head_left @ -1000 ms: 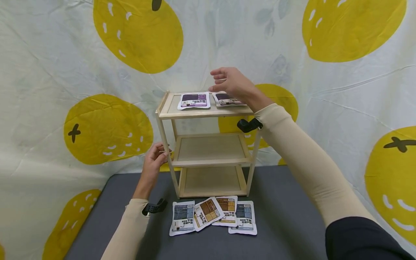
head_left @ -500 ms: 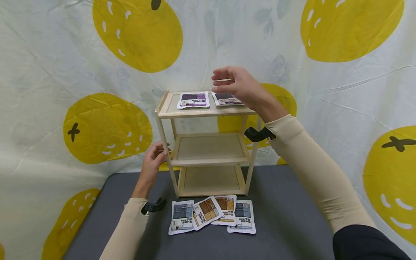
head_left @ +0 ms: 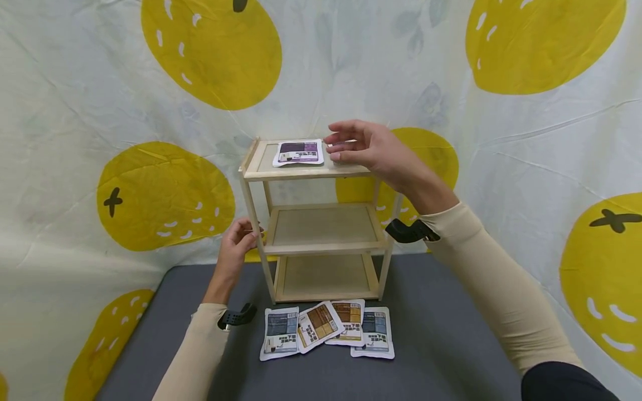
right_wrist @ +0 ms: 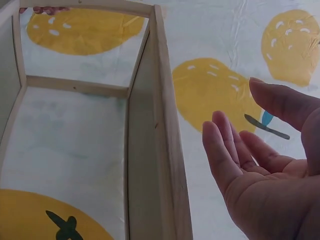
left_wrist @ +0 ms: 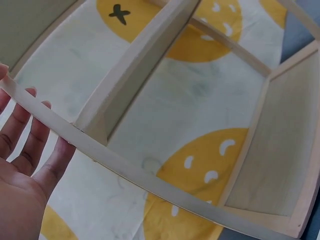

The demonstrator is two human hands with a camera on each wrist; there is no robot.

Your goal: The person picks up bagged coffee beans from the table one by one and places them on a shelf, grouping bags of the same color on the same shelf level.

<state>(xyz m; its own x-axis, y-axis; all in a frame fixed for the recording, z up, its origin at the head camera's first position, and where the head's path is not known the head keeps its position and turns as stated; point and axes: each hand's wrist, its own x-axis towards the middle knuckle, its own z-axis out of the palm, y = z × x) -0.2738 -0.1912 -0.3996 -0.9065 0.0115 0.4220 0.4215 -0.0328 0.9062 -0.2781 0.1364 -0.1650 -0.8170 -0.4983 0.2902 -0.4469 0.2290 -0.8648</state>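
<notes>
a pale wooden three-tier shelf (head_left: 323,248) stands upright on the grey tabletop (head_left: 446,334), long edges left-to-right; my left hand (head_left: 234,245) grips its left post (left_wrist: 130,167), my right hand (head_left: 376,151) hovers by the top tier (head_left: 301,176), thumb wide.

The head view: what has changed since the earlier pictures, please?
The right hand has lowered and shifted slightly right, now hiding one flat purple-and-white pouch. The left hand on the pale wooden three-tier shelf, the other purple pouch and four blue or brown pouches stayed.
</notes>
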